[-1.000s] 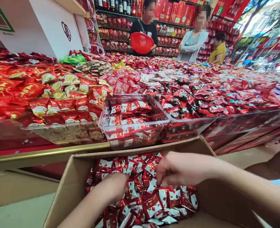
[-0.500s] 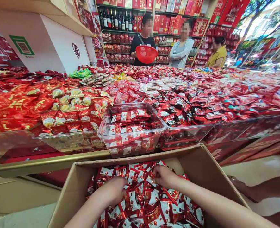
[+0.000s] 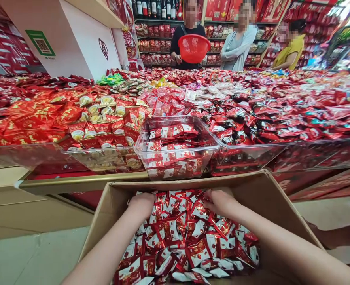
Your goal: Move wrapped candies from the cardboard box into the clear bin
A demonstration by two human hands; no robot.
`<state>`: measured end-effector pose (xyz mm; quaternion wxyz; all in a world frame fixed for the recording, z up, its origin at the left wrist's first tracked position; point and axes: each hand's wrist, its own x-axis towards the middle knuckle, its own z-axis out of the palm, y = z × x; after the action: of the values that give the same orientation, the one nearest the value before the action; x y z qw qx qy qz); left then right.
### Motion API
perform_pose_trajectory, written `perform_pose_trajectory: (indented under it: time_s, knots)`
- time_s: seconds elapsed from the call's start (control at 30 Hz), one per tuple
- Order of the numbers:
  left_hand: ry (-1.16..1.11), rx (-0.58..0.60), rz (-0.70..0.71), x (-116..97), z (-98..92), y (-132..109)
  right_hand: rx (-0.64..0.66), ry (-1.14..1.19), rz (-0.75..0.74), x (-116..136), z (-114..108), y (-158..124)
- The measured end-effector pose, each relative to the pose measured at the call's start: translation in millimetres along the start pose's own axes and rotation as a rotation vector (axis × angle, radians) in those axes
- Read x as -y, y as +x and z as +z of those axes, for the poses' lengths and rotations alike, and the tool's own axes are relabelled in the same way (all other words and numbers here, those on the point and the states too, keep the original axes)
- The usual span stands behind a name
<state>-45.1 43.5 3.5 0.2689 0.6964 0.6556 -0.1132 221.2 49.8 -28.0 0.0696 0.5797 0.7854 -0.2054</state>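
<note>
A cardboard box (image 3: 240,188) stands in front of me, full of small red-and-white wrapped candies (image 3: 175,233). My left hand (image 3: 143,205) reaches into its far left part, resting against the candies. The fingers of that hand point down among the wrappers and are mostly hidden. Towards the far right of the box is my right hand (image 3: 222,204), with thumb and forefinger apart, touching the candies. Just beyond the box, a clear plastic bin (image 3: 180,152) holds the same kind of red-and-white packets.
Behind the bin spreads a long display of wrapped sweets (image 3: 248,109), with durian packets (image 3: 102,126) on the left. Across it, a person holds a red plastic basket (image 3: 194,48); two more people stand there. A white pillar (image 3: 82,35) rises at left. Someone's leg shows at right.
My view has tilted down and shifted left. My hands have moved farther apart within the box, the left one towards its far left side, the right one towards its right.
</note>
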Motion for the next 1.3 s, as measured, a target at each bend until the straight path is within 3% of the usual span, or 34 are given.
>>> perform_pose_trajectory:
  time_s: [0.23, 0.37, 0.53, 0.7, 0.77, 0.87, 0.93, 1.07, 1.17, 1.23, 1.3]
  knots:
    - [0.145, 0.058, 0.028, -14.4, 2.0, 2.4, 0.02, 0.01, -0.05, 12.6, 3.5, -7.4]
    - [0.045, -0.037, 0.227, -19.2, -1.7, -9.3, -0.041, 0.166, -0.238, 33.9, -1.6, -21.3]
    - [-0.142, -0.066, 0.472, -41.2, 4.2, -27.1, -0.08, 0.505, -0.475, 61.7, -5.7, -36.5]
    - [-0.279, -0.125, 0.541, -51.5, -5.8, -38.7, -0.087, 0.699, -0.443, 68.7, -14.3, -42.6]
    - [-0.477, -0.105, 0.55, -52.4, -11.8, -42.8, -0.047, 0.839, -0.424, 68.6, -21.1, -44.4]
    - [-0.969, 0.16, 0.568, -55.1, -14.6, -47.8, -0.025, 1.063, -0.377, 69.0, -30.5, -46.9]
    - [-1.171, 0.292, 0.556, -58.2, -12.5, -50.1, -0.038, 1.16, -0.349, 70.0, -35.6, -48.8]
    - [-1.239, 0.211, 0.544, -65.0, -10.1, -54.2, -0.16, 1.083, -0.29, 71.4, -47.6, -54.4]
    - [-1.291, 0.245, 0.57, -68.4, -14.5, -58.2, -0.237, 1.011, -0.275, 71.5, -57.8, -57.8]
    - [-1.304, 0.252, 0.616, -69.4, -19.3, -62.3, -0.252, 1.052, -0.275, 72.7, -63.5, -59.3]
    - [-1.248, 0.182, 0.669, -69.3, -25.4, -69.2, -0.236, 1.139, -0.295, 74.9, -68.2, -61.8]
